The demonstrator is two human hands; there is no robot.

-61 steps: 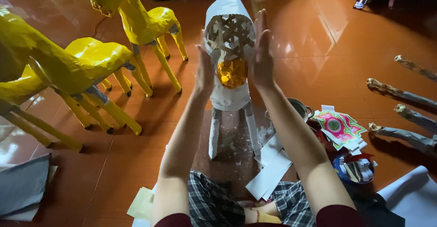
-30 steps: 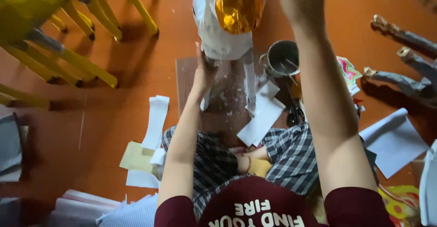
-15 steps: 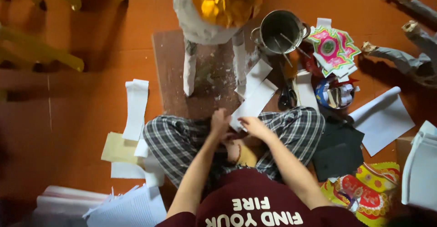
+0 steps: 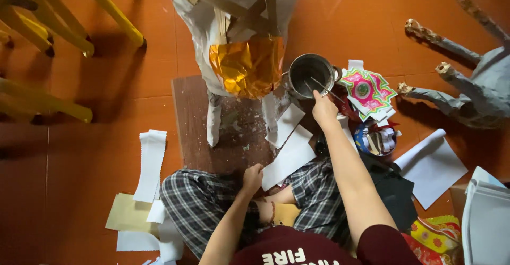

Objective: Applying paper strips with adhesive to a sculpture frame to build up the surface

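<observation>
The right hand [image 4: 324,108] reaches to the small metal pot [image 4: 311,73], fingers pinched on a thin stick [image 4: 325,89] leaning in it, the pot standing just beside the work within arm's reach. The left hand [image 4: 252,177] rests closed at the corner of a white paper sheet [image 4: 289,158] near the knee; whether it grips the sheet cannot be told. The paper-covered frame figure [image 4: 239,41] stands upright on a brown board [image 4: 234,137], strips partly bare, a gold foil patch [image 4: 247,65] on its front.

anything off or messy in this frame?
Mostly craft clutter: white paper strips scattered over the floor, and pale smears on the brown board under the unfinished paper figure, whose strip frame shows uncovered. Right hand is at the metal pot; nothing spilled.
</observation>
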